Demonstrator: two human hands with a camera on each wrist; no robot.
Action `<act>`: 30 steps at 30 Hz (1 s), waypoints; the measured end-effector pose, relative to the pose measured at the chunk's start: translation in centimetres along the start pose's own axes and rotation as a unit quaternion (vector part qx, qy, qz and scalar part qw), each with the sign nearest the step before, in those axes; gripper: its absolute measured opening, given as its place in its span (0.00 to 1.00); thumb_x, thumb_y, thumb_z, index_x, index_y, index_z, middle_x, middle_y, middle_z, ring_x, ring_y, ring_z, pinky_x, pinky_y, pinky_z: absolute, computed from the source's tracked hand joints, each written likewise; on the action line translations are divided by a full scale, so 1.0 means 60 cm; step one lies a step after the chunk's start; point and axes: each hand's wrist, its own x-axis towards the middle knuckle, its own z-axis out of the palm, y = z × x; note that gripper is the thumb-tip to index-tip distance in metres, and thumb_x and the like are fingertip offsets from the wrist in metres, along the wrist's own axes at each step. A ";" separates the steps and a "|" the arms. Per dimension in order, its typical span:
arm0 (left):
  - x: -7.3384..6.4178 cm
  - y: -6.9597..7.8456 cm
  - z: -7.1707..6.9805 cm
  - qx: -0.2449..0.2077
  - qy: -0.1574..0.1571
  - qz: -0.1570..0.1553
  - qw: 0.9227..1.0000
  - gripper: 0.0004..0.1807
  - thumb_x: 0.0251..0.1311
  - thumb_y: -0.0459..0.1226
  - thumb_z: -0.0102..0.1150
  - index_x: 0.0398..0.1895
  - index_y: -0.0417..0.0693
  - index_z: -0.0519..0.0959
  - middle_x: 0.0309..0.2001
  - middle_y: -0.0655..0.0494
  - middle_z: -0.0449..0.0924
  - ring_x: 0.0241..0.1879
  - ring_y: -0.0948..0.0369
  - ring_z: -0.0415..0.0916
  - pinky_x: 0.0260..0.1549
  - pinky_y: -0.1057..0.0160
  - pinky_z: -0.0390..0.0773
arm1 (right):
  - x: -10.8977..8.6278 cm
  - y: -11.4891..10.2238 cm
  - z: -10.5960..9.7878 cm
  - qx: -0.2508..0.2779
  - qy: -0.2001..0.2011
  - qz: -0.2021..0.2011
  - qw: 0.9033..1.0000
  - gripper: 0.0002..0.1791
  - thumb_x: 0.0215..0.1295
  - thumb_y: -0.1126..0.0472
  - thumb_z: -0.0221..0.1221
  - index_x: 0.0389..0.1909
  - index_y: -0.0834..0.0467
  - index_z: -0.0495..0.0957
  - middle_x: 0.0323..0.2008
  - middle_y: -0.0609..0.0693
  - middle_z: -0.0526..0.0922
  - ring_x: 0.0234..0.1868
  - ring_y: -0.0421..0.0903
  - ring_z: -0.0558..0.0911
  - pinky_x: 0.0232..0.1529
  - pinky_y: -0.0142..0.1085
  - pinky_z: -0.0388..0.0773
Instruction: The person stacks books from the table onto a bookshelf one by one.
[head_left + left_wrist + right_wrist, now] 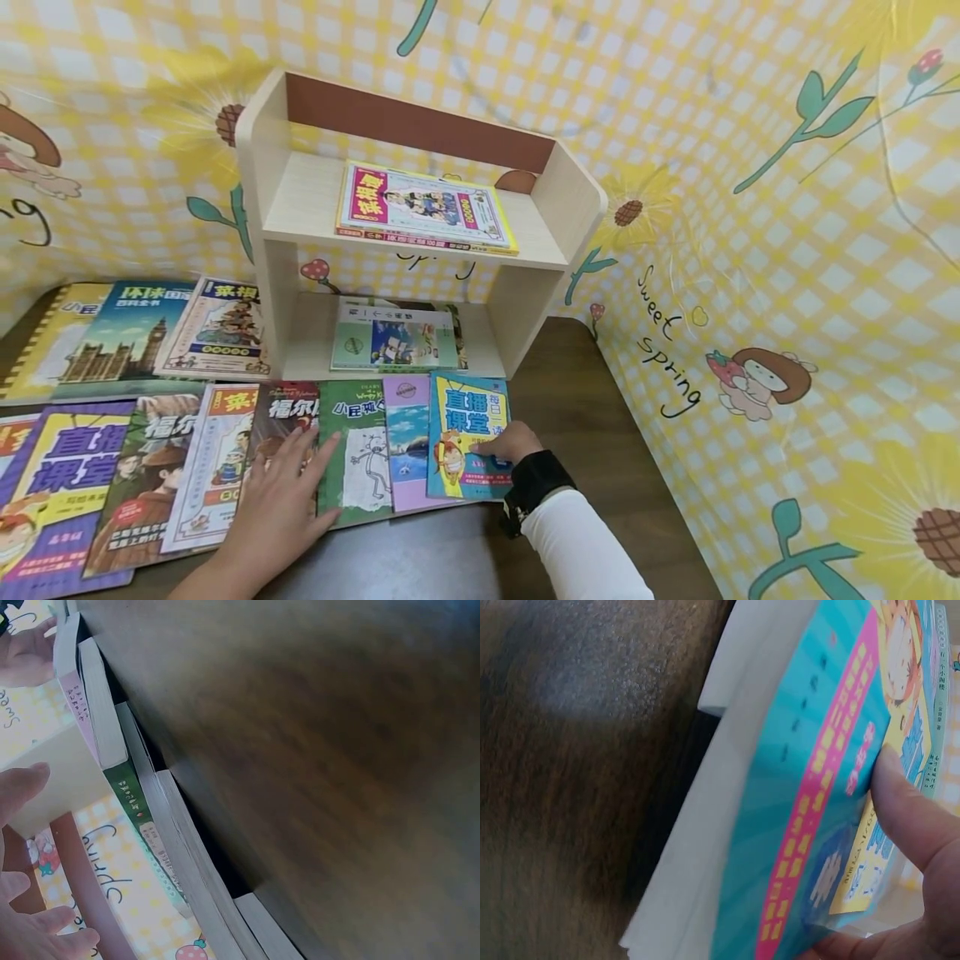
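Observation:
My right hand [517,443] pinches the right edge of a blue magazine-like book [459,417], the rightmost in the front row. In the right wrist view its thumb lies on the blue cover [795,772], with the other fingers partly hidden beneath. My left hand [279,496] lies spread over the row, its fingers across a dark red book [288,404] and its fingertips near a green book [367,467]. Between the green and blue books lies a lilac book [408,475] with a sea picture. The left wrist view shows the left fingers [56,922] apart, holding nothing.
Behind the row stands a two-tier wooden shelf [551,242]. A stack of books [427,208] lies on its upper board, more books [405,342] on its lower one. Several other books [142,333] cover the left side. Patterned cloth [750,292] surrounds the dark table [622,467].

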 end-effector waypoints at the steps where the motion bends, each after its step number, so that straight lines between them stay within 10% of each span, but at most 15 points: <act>1: 0.000 0.000 0.000 -0.001 -0.003 -0.003 1.000 0.53 0.35 0.46 0.80 0.69 0.44 0.65 0.67 0.34 0.60 0.66 0.36 0.56 0.54 0.22 0.53 | 0.002 0.001 0.000 -0.003 0.001 0.001 1.000 0.33 0.47 0.46 0.74 0.47 0.64 0.76 0.31 0.55 0.78 0.32 0.50 0.79 0.40 0.46 0.81; 6: 0.002 0.000 -0.001 -0.002 0.001 -0.008 1.000 0.53 0.36 0.46 0.79 0.69 0.44 0.64 0.68 0.34 0.59 0.66 0.37 0.55 0.55 0.23 0.53 | 0.007 0.013 0.004 0.000 0.022 -0.011 1.000 0.36 0.46 0.45 0.74 0.48 0.66 0.74 0.33 0.56 0.77 0.35 0.51 0.77 0.41 0.46 0.78; 13: 0.008 0.000 -0.001 -0.016 -0.001 -0.016 1.000 0.53 0.37 0.45 0.79 0.70 0.43 0.64 0.69 0.34 0.57 0.67 0.36 0.54 0.56 0.24 0.52 | -0.004 0.044 0.009 0.169 0.036 -0.094 0.980 0.26 0.66 0.64 0.59 0.59 0.70 0.60 0.46 0.65 0.73 0.44 0.55 0.77 0.43 0.45 0.75; 19: 0.015 0.000 -0.007 -0.023 -0.007 -0.028 0.999 0.53 0.38 0.45 0.79 0.70 0.41 0.63 0.69 0.33 0.58 0.67 0.36 0.54 0.58 0.26 0.53 | -0.017 0.063 -0.010 0.207 0.037 -0.103 0.972 0.21 0.73 0.60 0.52 0.61 0.63 0.61 0.47 0.61 0.74 0.40 0.52 0.77 0.36 0.38 0.74; 30: 0.033 -0.001 -0.019 -0.139 -0.051 -0.068 0.987 0.58 0.41 0.40 0.78 0.75 0.43 0.53 0.69 0.31 0.53 0.62 0.32 0.61 0.47 0.36 0.75 | -0.051 0.042 -0.034 0.200 -0.074 -0.206 0.955 0.22 0.72 0.57 0.54 0.61 0.60 0.63 0.39 0.58 0.80 0.30 0.47 0.82 0.29 0.38 0.79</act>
